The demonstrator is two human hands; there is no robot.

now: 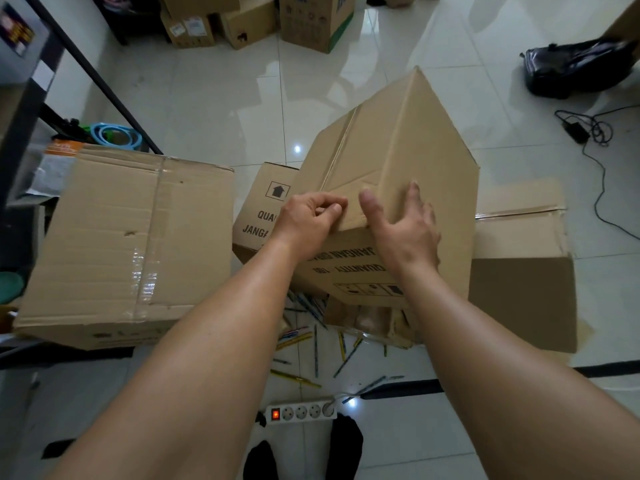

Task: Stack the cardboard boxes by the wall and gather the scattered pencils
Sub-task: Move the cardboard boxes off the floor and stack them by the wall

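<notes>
A tilted cardboard box (pixel 408 140) with upside-down print sits in the middle, raised off the floor at its near edge. My left hand (pixel 308 220) pinches its near top edge with curled fingers. My right hand (pixel 405 223) lies spread on the same corner, thumb on top. Behind it stands a smaller printed box (pixel 263 209). A large taped box (pixel 121 237) lies at left, and a flattened box (pixel 523 271) at right. Several pencils (pixel 315 344) lie scattered on the tiles under and in front of the tilted box.
A white power strip (pixel 301 412) with a lit red switch lies near my feet. More cardboard boxes (pixel 311 22) stand at the far wall. A black bag (pixel 568 67) and a black cable with adapter (pixel 588 133) are at right. A dark metal shelf frame (pixel 100 84) is at left.
</notes>
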